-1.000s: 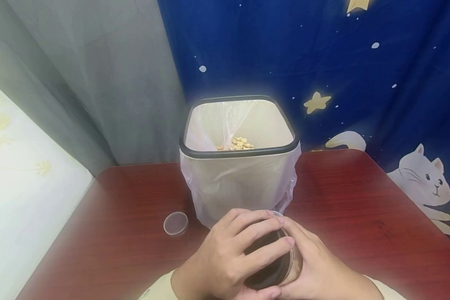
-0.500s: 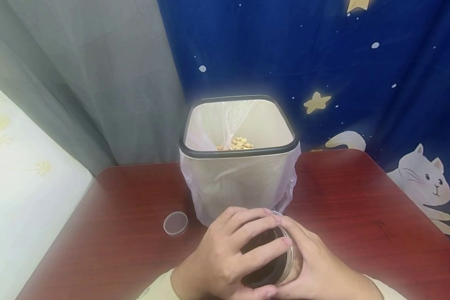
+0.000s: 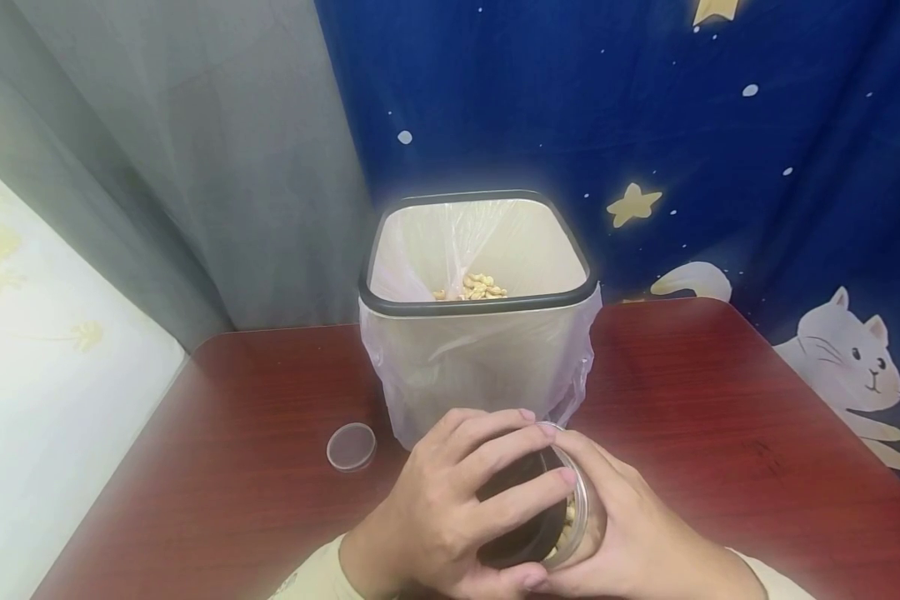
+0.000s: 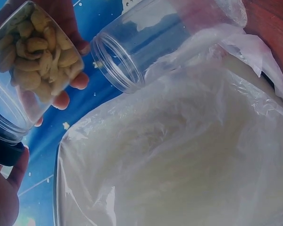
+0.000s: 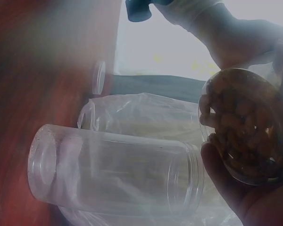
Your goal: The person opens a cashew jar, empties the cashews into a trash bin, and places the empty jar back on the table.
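Note:
My left hand (image 3: 450,508) spreads over a black lid (image 3: 521,533), gripping its edge with fingers and thumb. The lid sits shifted leftward at the mouth of a clear jar (image 3: 582,508), and pale nuts show past its edge. My right hand (image 3: 637,533) holds that jar around its side. In the left wrist view the jar is filled with cashews (image 4: 35,61), the black lid at its mouth. A second clear jar (image 5: 118,169), uncapped, stands on the table beside the bin; the hands hide it in the head view.
A beige bin (image 3: 480,309) with a dark rim and a thin plastic bag liner stands just beyond the hands, nuts (image 3: 482,287) inside. Left of it, a round clear lid (image 3: 351,447) lies on the red-brown table (image 3: 255,400). Curtains (image 3: 495,92) hang behind.
My left hand has moved slightly left with the black lid, uncovering the right side of the jar's mouth and the nuts. My right hand and the jar have stayed nearly still.

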`<state>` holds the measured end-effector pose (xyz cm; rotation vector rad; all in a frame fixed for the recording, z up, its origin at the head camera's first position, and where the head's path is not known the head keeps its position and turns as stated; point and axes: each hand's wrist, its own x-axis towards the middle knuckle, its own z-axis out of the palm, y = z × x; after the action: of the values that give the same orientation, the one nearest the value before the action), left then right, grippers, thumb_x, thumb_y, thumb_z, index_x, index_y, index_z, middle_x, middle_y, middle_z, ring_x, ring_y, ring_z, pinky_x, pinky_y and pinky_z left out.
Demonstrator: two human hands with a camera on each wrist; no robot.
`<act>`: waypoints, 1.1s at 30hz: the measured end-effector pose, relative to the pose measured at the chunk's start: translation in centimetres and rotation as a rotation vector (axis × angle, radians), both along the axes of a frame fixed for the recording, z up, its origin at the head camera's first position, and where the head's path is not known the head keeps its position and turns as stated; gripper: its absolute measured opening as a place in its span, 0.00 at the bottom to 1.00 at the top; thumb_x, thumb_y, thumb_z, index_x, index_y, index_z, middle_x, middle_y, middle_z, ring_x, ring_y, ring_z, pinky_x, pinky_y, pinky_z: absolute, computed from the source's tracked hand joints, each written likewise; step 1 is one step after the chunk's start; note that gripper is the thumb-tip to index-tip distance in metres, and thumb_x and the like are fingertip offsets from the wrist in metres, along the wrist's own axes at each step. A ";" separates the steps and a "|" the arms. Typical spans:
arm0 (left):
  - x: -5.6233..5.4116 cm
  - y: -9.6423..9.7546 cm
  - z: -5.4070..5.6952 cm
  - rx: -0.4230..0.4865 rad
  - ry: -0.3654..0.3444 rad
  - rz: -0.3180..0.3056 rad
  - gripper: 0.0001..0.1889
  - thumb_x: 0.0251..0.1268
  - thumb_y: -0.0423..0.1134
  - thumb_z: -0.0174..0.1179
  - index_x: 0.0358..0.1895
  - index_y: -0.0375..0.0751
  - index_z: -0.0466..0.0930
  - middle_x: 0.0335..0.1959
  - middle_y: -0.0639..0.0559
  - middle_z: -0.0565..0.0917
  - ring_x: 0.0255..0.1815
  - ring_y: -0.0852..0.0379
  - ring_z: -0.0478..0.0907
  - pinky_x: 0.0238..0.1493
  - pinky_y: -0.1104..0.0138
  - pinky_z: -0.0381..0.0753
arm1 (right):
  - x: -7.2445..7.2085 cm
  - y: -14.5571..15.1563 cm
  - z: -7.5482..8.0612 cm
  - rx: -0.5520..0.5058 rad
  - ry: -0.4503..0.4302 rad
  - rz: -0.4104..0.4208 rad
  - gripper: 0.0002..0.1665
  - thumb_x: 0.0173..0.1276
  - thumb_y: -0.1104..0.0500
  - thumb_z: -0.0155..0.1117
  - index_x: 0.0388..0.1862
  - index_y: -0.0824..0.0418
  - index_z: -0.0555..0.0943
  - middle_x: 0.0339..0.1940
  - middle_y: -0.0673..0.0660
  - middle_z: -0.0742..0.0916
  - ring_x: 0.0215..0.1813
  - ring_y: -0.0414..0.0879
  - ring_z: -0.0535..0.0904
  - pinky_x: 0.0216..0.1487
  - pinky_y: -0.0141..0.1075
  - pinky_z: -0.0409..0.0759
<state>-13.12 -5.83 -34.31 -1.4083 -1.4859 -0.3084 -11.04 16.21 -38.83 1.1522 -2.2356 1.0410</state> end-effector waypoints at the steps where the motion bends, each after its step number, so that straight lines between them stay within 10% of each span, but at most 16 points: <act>1: -0.1 0.0 0.0 0.007 0.005 -0.001 0.28 0.67 0.61 0.49 0.53 0.41 0.84 0.54 0.37 0.84 0.56 0.43 0.81 0.54 0.59 0.80 | 0.0 0.0 0.0 0.001 -0.005 0.002 0.66 0.34 0.40 0.87 0.73 0.58 0.68 0.66 0.49 0.79 0.60 0.38 0.80 0.65 0.19 0.69; 33: -1.1 -0.8 -0.1 0.105 -0.131 -0.108 0.30 0.69 0.55 0.42 0.51 0.29 0.77 0.50 0.29 0.77 0.53 0.40 0.80 0.55 0.57 0.83 | 0.2 0.4 0.4 -0.024 -0.153 -0.002 0.66 0.35 0.42 0.88 0.74 0.56 0.65 0.61 0.45 0.80 0.54 0.37 0.81 0.57 0.25 0.77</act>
<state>-14.20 -6.59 -34.37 -1.4082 -1.4792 -0.5478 -10.84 16.64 -38.38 1.0937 -2.3328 1.1880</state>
